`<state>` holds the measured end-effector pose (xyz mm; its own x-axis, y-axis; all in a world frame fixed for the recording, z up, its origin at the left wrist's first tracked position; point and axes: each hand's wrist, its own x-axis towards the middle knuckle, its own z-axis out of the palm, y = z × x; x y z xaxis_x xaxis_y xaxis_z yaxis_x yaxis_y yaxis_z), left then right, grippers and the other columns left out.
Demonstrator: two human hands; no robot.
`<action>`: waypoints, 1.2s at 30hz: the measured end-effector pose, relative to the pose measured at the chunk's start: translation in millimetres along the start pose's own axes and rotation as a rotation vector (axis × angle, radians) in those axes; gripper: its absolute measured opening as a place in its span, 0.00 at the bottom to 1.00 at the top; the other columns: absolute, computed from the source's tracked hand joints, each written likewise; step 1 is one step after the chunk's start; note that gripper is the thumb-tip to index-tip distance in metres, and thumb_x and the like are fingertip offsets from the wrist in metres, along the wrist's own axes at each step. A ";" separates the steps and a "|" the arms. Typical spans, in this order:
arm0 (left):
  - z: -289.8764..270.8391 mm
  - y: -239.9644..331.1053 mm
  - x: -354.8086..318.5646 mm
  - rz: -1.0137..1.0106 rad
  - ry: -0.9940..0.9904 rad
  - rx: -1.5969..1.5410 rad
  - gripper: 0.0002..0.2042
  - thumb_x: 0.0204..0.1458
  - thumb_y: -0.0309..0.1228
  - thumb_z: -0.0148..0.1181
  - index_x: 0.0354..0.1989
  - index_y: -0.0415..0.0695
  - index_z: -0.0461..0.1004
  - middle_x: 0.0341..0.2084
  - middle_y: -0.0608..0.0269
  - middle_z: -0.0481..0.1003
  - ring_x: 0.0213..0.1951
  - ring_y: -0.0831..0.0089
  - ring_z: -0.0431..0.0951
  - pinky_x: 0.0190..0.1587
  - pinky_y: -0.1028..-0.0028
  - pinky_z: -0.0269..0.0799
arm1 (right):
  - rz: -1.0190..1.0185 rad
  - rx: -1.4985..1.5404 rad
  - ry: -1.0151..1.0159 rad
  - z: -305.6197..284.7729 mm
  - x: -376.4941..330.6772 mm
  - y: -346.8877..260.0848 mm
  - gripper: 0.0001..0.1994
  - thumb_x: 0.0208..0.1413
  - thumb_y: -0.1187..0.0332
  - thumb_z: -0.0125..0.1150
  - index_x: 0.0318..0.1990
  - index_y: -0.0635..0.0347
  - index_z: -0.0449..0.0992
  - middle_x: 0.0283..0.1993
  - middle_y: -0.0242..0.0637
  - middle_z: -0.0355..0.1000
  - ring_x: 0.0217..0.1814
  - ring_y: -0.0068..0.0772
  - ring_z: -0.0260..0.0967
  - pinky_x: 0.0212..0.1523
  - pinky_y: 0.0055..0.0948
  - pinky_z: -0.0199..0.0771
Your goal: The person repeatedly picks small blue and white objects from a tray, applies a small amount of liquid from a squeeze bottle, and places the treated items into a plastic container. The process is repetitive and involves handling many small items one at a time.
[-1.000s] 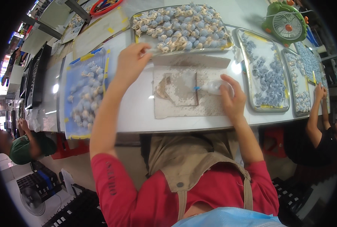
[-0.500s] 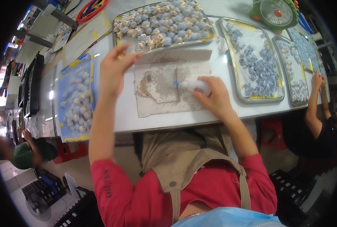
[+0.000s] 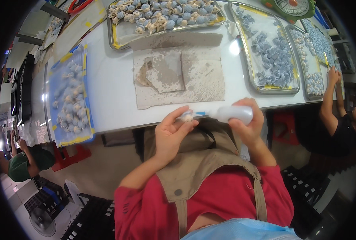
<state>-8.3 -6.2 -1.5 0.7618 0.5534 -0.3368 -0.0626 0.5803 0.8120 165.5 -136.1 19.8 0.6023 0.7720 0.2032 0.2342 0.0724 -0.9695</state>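
Between the fingertips of my left hand (image 3: 170,130) is a small cream and pale-blue figurine piece (image 3: 186,116), partly hidden by the fingers. My right hand (image 3: 248,122) grips a white squeeze bottle (image 3: 233,114) lying nearly level. Its blue nozzle tip (image 3: 200,113) points left and is close to the piece; whether they touch I cannot tell. Both hands are above the near edge of the white table. Beyond them lies a stained cardboard sheet (image 3: 204,82) with a raised back flap.
A metal tray (image 3: 124,40) of cream and blue pieces stands at the back. On the right, another tray (image 3: 246,60) carries blue cup-shaped parts. A blue-lined tray (image 3: 56,120) is at the left, a green fan (image 3: 288,9) at the far right. A co-worker's hands (image 3: 334,75) work beyond.
My left hand has come from the back tray down toward me with a piece. My right hand has lifted the bottle off the cardboard and brought it to the table's near edge.
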 end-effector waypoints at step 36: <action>1.7 -4.1 -5.9 0.074 0.008 -0.010 0.18 0.50 0.17 0.54 0.50 0.34 0.63 0.43 0.52 0.70 0.41 0.69 0.75 0.48 0.72 0.71 | -0.201 -0.302 0.025 4.8 0.1 -11.9 0.15 0.35 0.70 0.73 0.30 0.62 0.72 0.24 0.35 0.67 0.23 0.29 0.64 0.23 0.24 0.63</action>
<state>-11.4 -12.9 -2.0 0.7496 0.5998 -0.2801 -0.1248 0.5436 0.8300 159.1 -133.9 30.7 0.5392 0.7452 0.3922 0.5623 0.0281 -0.8265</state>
